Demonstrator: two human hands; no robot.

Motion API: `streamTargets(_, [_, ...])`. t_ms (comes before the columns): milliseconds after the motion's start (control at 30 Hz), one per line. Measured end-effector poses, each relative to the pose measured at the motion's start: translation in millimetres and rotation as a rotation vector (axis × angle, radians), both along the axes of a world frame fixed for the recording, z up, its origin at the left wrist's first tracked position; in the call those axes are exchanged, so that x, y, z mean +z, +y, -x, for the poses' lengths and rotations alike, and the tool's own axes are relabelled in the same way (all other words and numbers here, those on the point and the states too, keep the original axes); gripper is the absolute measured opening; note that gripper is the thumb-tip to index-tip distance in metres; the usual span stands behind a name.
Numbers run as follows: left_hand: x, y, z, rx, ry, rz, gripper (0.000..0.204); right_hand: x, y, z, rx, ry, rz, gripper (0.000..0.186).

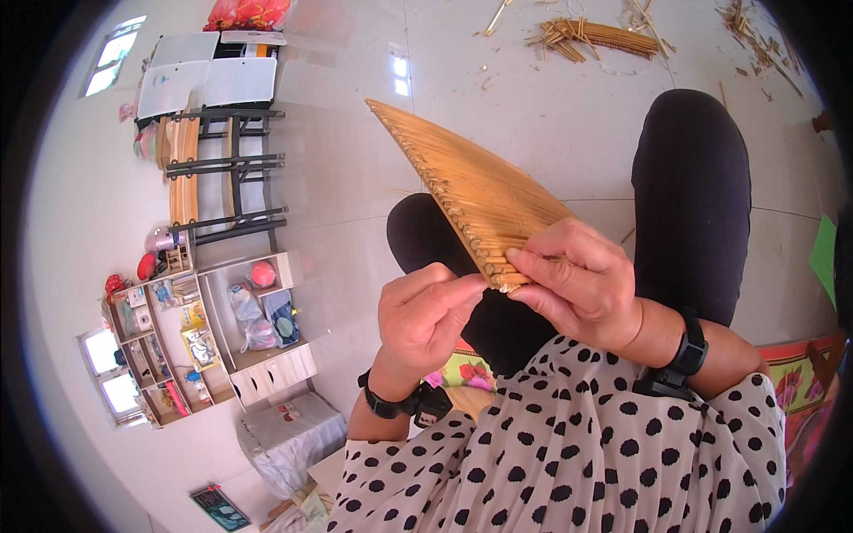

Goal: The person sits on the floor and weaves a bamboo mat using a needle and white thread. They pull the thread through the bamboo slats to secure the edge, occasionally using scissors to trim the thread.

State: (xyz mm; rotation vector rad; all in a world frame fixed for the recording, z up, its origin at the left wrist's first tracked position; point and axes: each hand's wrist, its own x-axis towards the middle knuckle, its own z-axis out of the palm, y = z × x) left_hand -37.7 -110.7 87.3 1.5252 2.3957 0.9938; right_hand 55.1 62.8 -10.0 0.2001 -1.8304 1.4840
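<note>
A pointed panel of golden stalks [484, 178], laid side by side, slants up and away from my hands over my lap. Its left edge is bound in a knotted, braided row. My right hand [582, 275] grips the near end, thumb on top and fingers curled at the edge. At the same corner, where a small pale tuft [505, 288] shows, my left hand [425, 313] is closed in a pinch. Whatever lies between its fingertips is too small to make out.
Beyond my knees, a bundle of cut stalks [609, 37] and loose straw scraps [755, 40] lie on the tiled floor. Dark-legged wooden furniture [222, 169] and a filled shelf unit [169, 342] stand along the left. Floral fabric [466, 369] shows beneath me.
</note>
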Motion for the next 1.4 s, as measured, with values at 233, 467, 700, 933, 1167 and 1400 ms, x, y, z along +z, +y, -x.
streamTargets(233, [1.5,3.6,3.9,-0.050,-0.027,0.000,0.025,4.6,2.6,-0.2,-0.048,-0.041,-0.014,0.034])
streamTargets(467, [7.1,6.2,4.2,-0.032,-0.052,0.070,0.025,5.7,4.5,1.8,-0.070,-0.048,0.006,0.033])
streamTargets(700, [4.9,7.6,9.0,-0.040,-0.013,0.043,0.021,6.4,5.5,1.5,-0.041,-0.038,0.016,0.035])
streamTargets(933, [0.5,11.3,-10.4,0.100,-0.087,0.003,0.009,2.9,2.7,-1.1,-0.009,-0.023,0.001,0.041])
streamTargets(1167, [6.0,3.9,-6.9,0.077,-0.076,0.087,0.012,5.3,3.0,-1.2,-0.018,-0.019,-0.045,0.040])
streamTargets(1400, [18.2,-4.6,-13.0,0.101,-0.079,0.211,0.016,6.0,3.2,-2.3,-0.004,-0.018,-0.056,0.041])
